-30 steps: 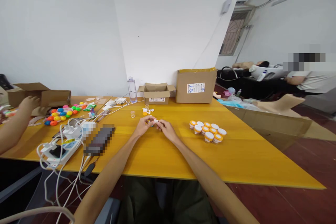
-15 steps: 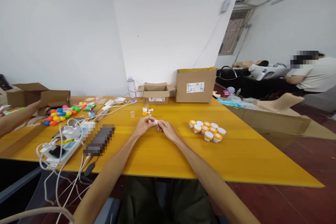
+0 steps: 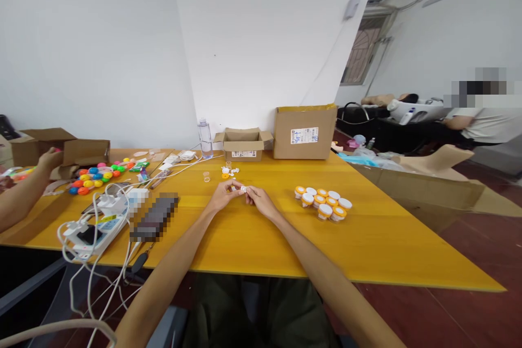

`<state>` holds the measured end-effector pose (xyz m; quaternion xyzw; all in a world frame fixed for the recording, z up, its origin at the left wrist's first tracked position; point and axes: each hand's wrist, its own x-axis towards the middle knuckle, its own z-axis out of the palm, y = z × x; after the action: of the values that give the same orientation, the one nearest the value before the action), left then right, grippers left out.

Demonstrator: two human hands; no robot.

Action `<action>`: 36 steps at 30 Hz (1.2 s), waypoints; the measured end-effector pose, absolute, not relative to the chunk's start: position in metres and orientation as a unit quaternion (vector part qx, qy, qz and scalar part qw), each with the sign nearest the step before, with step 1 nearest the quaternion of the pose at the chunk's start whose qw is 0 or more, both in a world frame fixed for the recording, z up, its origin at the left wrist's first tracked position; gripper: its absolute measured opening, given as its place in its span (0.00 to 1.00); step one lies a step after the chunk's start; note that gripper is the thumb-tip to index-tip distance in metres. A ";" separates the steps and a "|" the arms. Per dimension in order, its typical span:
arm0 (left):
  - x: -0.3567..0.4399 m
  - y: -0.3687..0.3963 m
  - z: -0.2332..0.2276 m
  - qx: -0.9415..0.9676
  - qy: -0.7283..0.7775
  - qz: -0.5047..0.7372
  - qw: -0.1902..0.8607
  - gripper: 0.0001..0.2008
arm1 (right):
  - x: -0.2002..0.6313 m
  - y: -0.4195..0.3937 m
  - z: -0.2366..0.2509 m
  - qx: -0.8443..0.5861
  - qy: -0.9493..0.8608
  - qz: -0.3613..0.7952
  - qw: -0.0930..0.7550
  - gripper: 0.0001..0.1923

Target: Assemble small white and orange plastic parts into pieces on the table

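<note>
My left hand [image 3: 224,194] and my right hand [image 3: 258,199] meet over the middle of the table, fingertips closed on one small white plastic piece [image 3: 243,189]. Its exact kind is too small to make out. Just beyond my hands lie several loose white parts [image 3: 234,171], an orange ring [image 3: 225,176] and small clear cups [image 3: 206,176]. To the right of my right hand stands a cluster of small clear containers [image 3: 325,210] with white and orange lids.
An open small carton [image 3: 243,151] and a larger closed carton [image 3: 302,133] stand by the wall, with a clear bottle [image 3: 205,138] beside them. At left are colourful balls [image 3: 95,175], a power strip [image 3: 100,234] with cables, a phone [image 3: 155,218] and another person's arm [image 3: 28,196].
My hands stay in nearly the same place with the white piece between them. At left, the other person's hand has shifted and now holds something pinkish near the open box.
</note>
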<state>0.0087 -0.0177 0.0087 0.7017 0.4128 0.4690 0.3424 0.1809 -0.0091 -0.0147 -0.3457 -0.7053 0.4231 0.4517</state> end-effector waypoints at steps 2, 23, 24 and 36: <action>0.009 -0.018 0.009 0.703 0.408 0.470 0.345 0.12 | 0.182 -0.009 -0.013 -0.346 -0.709 0.426 0.443 0.24; 0.011 -0.020 0.011 0.723 0.412 0.471 0.292 0.08 | 0.181 -0.005 -0.016 -0.335 -0.683 0.485 0.431 0.27; 0.011 -0.020 0.011 0.723 0.413 0.473 0.288 0.08 | 0.181 -0.005 -0.016 -0.334 -0.682 0.487 0.431 0.27; -0.013 -0.010 0.015 0.700 0.495 0.476 0.195 0.08 | 0.180 -0.006 -0.017 -0.340 -0.669 0.484 0.451 0.27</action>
<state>-0.0133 -0.0103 0.0148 0.7002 0.4948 0.4764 0.1946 0.1800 -0.0058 -0.0170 -0.3399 -0.6689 0.4838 0.4506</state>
